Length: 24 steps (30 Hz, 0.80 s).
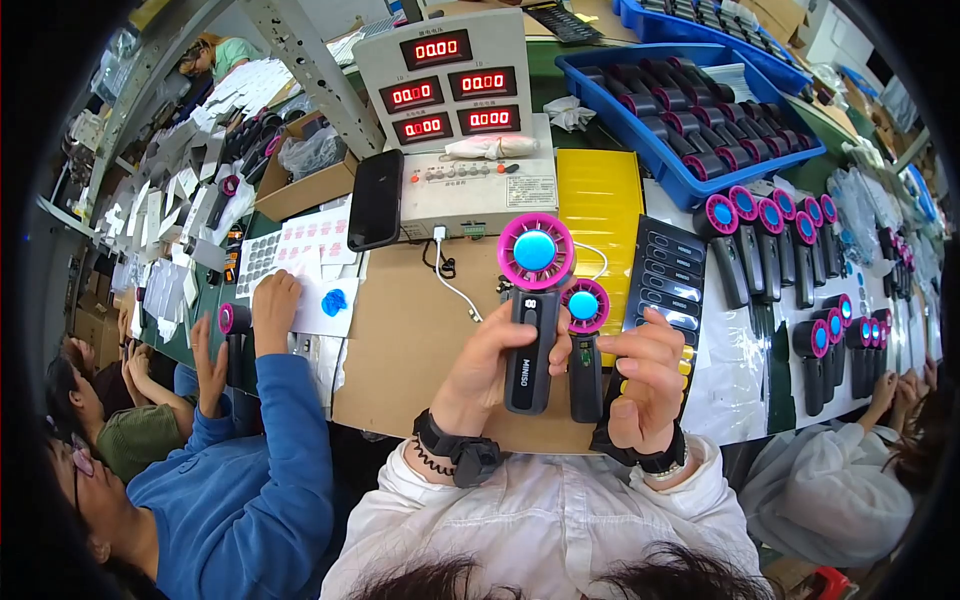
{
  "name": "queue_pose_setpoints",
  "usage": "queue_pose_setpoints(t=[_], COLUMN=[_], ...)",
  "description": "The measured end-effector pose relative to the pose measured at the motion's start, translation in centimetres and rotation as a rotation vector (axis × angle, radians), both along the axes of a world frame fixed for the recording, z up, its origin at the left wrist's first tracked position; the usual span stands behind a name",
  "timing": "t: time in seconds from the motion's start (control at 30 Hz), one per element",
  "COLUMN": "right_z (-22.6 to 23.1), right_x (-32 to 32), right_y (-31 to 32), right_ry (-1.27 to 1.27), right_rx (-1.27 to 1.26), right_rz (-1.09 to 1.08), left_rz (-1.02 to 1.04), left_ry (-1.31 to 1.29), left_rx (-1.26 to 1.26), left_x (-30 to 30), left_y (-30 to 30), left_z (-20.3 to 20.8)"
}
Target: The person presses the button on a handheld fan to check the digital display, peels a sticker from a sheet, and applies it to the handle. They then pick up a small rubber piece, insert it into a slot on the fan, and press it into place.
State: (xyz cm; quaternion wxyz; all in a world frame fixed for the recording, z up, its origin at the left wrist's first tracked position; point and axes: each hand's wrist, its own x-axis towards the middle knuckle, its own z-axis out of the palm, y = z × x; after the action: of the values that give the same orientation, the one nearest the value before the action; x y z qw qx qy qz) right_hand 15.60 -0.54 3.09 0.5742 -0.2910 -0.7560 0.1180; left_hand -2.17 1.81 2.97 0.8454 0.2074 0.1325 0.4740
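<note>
My left hand (pixel 478 362) is closed round the dark handle of a handheld fan (pixel 527 345), its thumb on the front near a small lit display. The fan is upright, with a pink ring and a blue round centre. Just right of it is a second, similar fan (pixel 586 385), partly behind my left fingertips; whether they touch it cannot be told. My right hand (pixel 645 375) is beside that second fan, fingers loosely bent and apart, with nothing visible in them. One fingertip comes close to the second fan's handle.
A tester (pixel 455 80) with red number windows stands ahead, a black phone (pixel 376 200) against it and a white cable (pixel 455 275) in front. Blue crate (pixel 680 165) of fans stands far right; several fans (pixel 770 240) stand below it. A co-worker in blue (pixel 240 470) works at left.
</note>
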Motion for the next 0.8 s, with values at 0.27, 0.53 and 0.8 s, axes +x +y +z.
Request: queue_pose_setpoints(t=[0.27, 0.53, 0.8], right_z=[-0.3, -0.6, -1.4], right_x=[-0.1, -4.1, -5.3], right_y=[0.4, -0.6, 0.4], right_ry=[-0.02, 0.395, 0.577], right_rx=[-0.005, -0.651, -1.061], right_rz=[0.048, 0.288, 0.4], left_rz=[0.023, 0.073, 0.139], left_ry=[0.089, 0.091, 0.241], left_rx=[-0.047, -0.024, 0.154], left_x=[-0.4, 0.2, 0.6], left_y=[0.6, 0.7, 0.5], left_z=[-1.2, -0.5, 0.0])
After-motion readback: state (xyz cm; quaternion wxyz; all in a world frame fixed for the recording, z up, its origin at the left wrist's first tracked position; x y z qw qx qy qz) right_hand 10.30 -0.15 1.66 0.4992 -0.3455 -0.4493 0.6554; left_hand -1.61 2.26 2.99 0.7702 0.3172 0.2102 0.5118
